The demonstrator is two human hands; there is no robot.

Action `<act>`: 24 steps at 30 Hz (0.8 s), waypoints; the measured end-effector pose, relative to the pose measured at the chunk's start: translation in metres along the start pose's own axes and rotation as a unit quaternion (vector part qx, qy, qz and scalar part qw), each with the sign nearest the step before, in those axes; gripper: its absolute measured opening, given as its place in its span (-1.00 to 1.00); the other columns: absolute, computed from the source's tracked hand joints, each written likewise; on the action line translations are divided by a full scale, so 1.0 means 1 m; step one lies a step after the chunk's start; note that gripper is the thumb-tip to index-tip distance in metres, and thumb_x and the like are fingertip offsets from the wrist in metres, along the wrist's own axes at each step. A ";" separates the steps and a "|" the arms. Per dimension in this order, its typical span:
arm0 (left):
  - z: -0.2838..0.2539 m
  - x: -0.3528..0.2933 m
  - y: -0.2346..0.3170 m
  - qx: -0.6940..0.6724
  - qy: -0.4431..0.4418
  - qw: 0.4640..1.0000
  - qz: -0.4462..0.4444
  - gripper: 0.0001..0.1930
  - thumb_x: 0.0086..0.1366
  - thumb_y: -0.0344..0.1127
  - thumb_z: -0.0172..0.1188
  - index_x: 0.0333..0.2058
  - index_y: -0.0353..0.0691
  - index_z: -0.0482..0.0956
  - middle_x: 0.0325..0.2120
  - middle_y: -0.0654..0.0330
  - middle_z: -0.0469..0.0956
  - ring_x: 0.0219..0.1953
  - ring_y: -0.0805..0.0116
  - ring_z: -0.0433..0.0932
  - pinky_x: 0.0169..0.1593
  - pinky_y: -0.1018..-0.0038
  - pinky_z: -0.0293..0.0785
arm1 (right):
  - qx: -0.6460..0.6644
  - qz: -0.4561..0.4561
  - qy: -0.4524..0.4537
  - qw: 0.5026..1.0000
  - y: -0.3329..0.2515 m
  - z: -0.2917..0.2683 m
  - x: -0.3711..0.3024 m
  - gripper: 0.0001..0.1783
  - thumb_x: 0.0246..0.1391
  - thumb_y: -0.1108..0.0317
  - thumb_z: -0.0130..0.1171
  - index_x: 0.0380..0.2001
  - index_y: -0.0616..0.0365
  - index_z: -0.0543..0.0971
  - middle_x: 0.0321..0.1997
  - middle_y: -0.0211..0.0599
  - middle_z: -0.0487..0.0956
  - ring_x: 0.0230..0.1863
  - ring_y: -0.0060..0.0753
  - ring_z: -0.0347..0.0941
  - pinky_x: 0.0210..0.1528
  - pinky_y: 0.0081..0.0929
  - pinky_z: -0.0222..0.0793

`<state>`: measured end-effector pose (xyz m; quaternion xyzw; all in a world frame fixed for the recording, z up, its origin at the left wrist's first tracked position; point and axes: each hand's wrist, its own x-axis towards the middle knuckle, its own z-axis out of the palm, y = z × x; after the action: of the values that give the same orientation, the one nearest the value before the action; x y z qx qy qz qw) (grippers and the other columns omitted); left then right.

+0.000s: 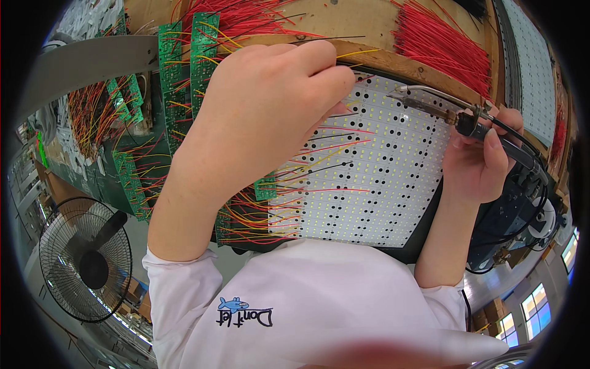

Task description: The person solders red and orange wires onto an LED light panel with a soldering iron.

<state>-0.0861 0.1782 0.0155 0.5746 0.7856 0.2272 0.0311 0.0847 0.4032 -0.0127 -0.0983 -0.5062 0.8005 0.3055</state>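
My left hand (270, 111) is closed in a pinch over the upper left of a white LED panel (393, 178). Thin wire ends come out beside its fingertips, though the back of the hand hides most of the grip. In my right hand (479, 160) is a soldering iron (470, 126) with a curved metal solder-feed tube (424, 91) along it. The iron's tip points left, over the panel's upper right part. Red, black and yellow wires from a small green circuit board (265, 186) lie across the panel's left side.
More green circuit boards (204, 58) with wires stand at the left. Bundles of red wires (439, 46) lie on the wooden bench (350, 27) beyond the panel. A grey curved arm (92, 61) crosses the upper left. A black fan (86, 258) stands at the lower left.
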 end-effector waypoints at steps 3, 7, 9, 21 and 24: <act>0.004 0.001 0.002 0.004 0.032 0.999 -0.022 -0.82 0.12 -0.28 0.40 -0.39 -0.10 0.54 -0.49 0.25 0.46 -0.46 0.16 0.52 -0.42 0.29 0.42 | -0.020 0.003 0.001 1.000 -0.001 0.000 -0.001 -0.75 0.12 0.54 0.13 -0.13 0.24 0.38 -0.24 -0.16 0.54 -0.37 -0.56 0.47 -0.32 -0.64 0.49; 0.009 0.004 0.004 0.028 0.057 0.997 -0.042 -0.84 0.16 -0.29 0.38 -0.40 -0.10 0.55 -0.52 0.26 0.47 -0.49 0.18 0.53 -0.44 0.31 0.42 | -0.089 -0.023 -0.031 0.995 -0.001 0.002 -0.004 -0.74 0.11 0.53 0.20 -0.17 0.20 0.38 -0.29 -0.21 0.55 -0.43 -0.61 0.43 -0.40 -0.72 0.42; 0.010 0.005 0.004 0.030 0.061 0.997 -0.046 -0.84 0.16 -0.28 0.38 -0.41 -0.09 0.55 -0.52 0.27 0.47 -0.49 0.18 0.53 -0.44 0.31 0.43 | -0.120 -0.028 -0.038 0.992 0.000 0.005 -0.004 -0.74 0.10 0.52 0.23 -0.18 0.18 0.38 -0.31 -0.23 0.56 -0.46 -0.63 0.42 -0.43 -0.74 0.39; 0.013 0.005 0.005 0.037 0.071 0.995 -0.060 -0.85 0.15 -0.25 0.39 -0.41 -0.07 0.57 -0.52 0.29 0.50 -0.49 0.20 0.54 -0.44 0.33 0.45 | -0.151 0.000 0.017 0.988 0.003 0.006 -0.002 -0.72 0.11 0.50 0.26 -0.14 0.19 0.42 -0.31 -0.23 0.59 -0.48 -0.59 0.48 -0.47 -0.71 0.40; 0.013 0.005 0.005 0.041 0.065 0.995 -0.061 -0.85 0.16 -0.25 0.39 -0.41 -0.07 0.57 -0.51 0.29 0.51 -0.49 0.20 0.55 -0.43 0.33 0.45 | -0.131 -0.004 0.005 0.991 0.003 0.007 -0.001 -0.72 0.11 0.49 0.27 -0.15 0.20 0.42 -0.31 -0.23 0.58 -0.45 -0.60 0.49 -0.46 -0.71 0.41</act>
<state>-0.0796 0.1879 0.0071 0.5100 0.8285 0.2293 -0.0302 0.0808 0.3968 -0.0126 -0.1394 -0.6056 0.7254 0.2959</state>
